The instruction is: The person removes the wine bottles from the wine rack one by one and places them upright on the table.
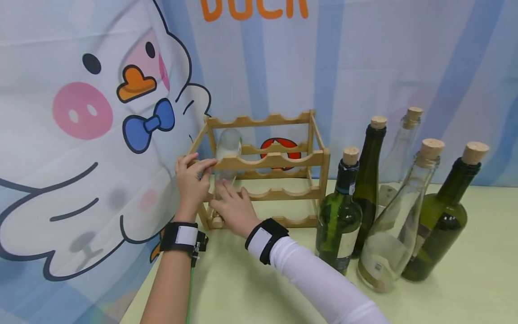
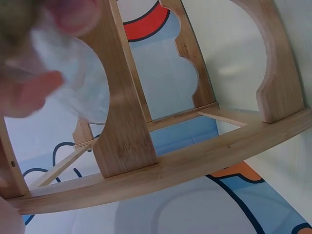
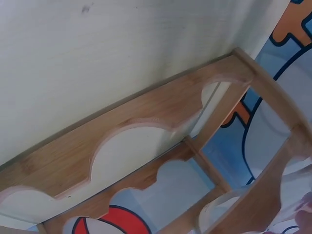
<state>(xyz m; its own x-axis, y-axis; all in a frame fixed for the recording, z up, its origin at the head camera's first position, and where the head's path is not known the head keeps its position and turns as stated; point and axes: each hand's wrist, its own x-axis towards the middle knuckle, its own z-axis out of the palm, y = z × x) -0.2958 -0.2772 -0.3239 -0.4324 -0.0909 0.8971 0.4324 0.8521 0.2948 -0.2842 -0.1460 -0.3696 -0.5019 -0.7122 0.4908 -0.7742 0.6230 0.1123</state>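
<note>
A clear glass bottle [image 1: 229, 143] lies in the leftmost column of a wooden wine rack [image 1: 279, 159], its base toward the back and its corked neck toward me. The cork [image 1: 217, 222] shows low at the front. My left hand [image 1: 193, 182] holds the rack's upper front left corner, its fingers over the top rail. Lower down, my right hand [image 1: 234, 207] grips the bottle's front part, with the palm side hidden. Blurred fingers [image 2: 39, 92] cross the clear glass in the left wrist view. Fingertips [image 3: 304, 209] show at the lower right corner in the right wrist view.
Right of the rack stand several corked bottles: a labelled green bottle [image 1: 339, 225], a slim dark bottle [image 1: 366, 189], a clear bottle [image 1: 388, 252], another clear bottle [image 1: 398, 153] behind and a wide green bottle [image 1: 441, 220]. A printed cloth [image 1: 279, 67] hangs behind the pale table [image 1: 243, 279].
</note>
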